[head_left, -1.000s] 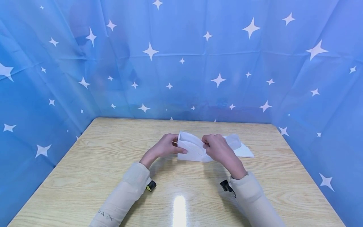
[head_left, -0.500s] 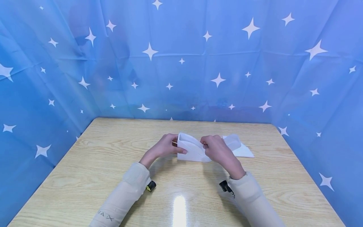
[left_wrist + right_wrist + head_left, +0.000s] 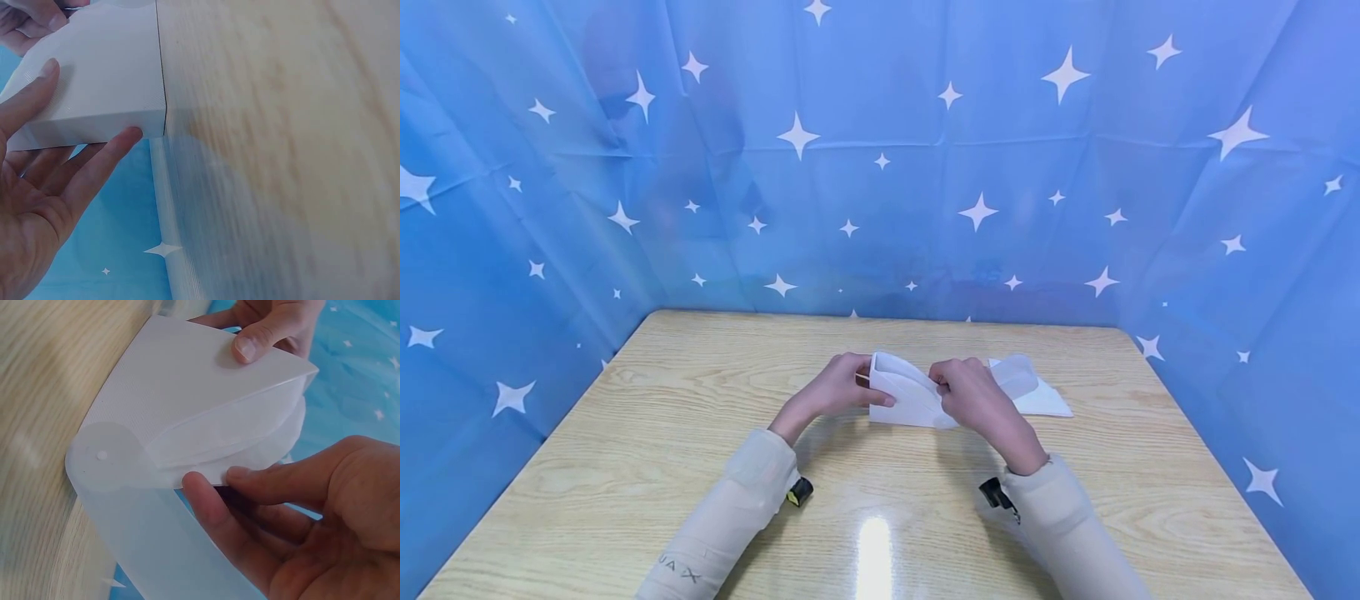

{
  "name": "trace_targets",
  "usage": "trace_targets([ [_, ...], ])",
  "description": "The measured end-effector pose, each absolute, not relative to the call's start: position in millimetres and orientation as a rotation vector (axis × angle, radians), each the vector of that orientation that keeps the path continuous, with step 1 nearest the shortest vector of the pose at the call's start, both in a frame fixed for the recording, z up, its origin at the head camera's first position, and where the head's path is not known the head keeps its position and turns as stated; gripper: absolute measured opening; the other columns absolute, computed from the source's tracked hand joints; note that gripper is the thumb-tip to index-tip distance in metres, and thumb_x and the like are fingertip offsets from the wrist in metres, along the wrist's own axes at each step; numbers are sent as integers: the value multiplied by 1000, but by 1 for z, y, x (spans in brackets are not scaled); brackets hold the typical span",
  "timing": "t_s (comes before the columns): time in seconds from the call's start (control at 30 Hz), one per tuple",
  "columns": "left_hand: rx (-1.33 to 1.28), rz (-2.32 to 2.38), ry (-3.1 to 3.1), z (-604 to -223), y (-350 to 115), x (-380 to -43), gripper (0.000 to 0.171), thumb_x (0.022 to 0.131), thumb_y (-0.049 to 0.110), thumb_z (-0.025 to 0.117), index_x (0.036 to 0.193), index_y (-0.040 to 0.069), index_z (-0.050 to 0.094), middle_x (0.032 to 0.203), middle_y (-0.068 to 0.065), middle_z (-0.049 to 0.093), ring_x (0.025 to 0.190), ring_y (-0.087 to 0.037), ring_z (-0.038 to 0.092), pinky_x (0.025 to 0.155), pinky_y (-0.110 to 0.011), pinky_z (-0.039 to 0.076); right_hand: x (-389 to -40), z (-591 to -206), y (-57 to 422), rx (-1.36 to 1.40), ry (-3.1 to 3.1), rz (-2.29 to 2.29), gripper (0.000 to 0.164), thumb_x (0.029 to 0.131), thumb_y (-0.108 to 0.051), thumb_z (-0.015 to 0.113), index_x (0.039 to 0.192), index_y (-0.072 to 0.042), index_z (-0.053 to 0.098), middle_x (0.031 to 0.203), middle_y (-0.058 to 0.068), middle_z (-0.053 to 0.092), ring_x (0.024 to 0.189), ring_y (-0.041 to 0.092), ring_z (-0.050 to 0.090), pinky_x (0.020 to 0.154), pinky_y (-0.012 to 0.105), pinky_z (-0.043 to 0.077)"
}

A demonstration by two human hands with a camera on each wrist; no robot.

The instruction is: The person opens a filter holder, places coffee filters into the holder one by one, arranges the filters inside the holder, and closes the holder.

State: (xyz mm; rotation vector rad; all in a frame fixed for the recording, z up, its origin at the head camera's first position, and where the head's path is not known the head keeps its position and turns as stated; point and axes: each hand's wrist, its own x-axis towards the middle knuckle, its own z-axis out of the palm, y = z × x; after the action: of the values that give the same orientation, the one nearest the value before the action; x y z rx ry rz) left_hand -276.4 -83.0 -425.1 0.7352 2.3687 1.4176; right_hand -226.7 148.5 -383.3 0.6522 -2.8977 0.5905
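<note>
A small white box [image 3: 904, 402] with a curved, slanting open side stands between my hands. My left hand [image 3: 838, 385] grips its left end; in the left wrist view the thumb lies on the broad face and the other fingers reach under the edge. My right hand [image 3: 976, 396] pinches the rim by the opening, thumb and index fingertip close together. Thin white paper-like layers [image 3: 225, 434] show inside the opening in the right wrist view. A translucent lid [image 3: 169, 540] swings out from a round pivot at the box's lower corner, also visible beyond my right hand.
A flat white piece with a fan-like outline [image 3: 1047, 401] lies on the wooden table [image 3: 880, 475], right of my right hand and partly behind the lid. A blue curtain with white stars [image 3: 880, 192] hangs along the table's back and sides.
Between the earliest frame and now, my right hand has shifted slightly left along the box, and the lid with it. My left hand keeps its grip in the same place.
</note>
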Motion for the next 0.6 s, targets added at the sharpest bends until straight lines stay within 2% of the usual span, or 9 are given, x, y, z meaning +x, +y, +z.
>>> trace_targets([
  [0.17, 751, 1404, 2382, -426, -84, -276, 35, 78, 27, 81, 110, 26, 67, 101, 3, 71, 89, -13, 68, 71, -31, 58, -226, -384, 148, 660, -2898, 563, 34, 82, 15, 43, 71, -12, 60, 56, -6, 26, 55, 11, 18, 51, 23, 18],
  [0.33, 775, 1387, 2405, -426, -84, -276, 34, 78, 29, 81, 109, 25, 67, 101, 5, 71, 88, -11, 68, 71, -29, 58, -225, -385, 148, 669, -2912, 555, 34, 79, 17, 40, 68, -11, 57, 60, -5, 19, 56, 11, 15, 51, 24, 15],
  [0.47, 784, 1388, 2404, -427, -84, -277, 32, 78, 29, 81, 107, 24, 67, 101, 4, 71, 88, -12, 68, 71, -29, 58, -225, -385, 148, 665, -2935, 561, 38, 79, 17, 41, 72, -13, 63, 58, -5, 25, 56, 12, 16, 51, 25, 16],
  [0.6, 771, 1396, 2382, -427, -84, -277, 32, 79, 29, 80, 108, 24, 67, 101, 3, 70, 88, -13, 68, 72, -34, 59, -225, -386, 147, 636, -2977, 618, 37, 81, 16, 45, 81, -13, 68, 64, -2, 53, 50, 8, 34, 47, 22, 29],
])
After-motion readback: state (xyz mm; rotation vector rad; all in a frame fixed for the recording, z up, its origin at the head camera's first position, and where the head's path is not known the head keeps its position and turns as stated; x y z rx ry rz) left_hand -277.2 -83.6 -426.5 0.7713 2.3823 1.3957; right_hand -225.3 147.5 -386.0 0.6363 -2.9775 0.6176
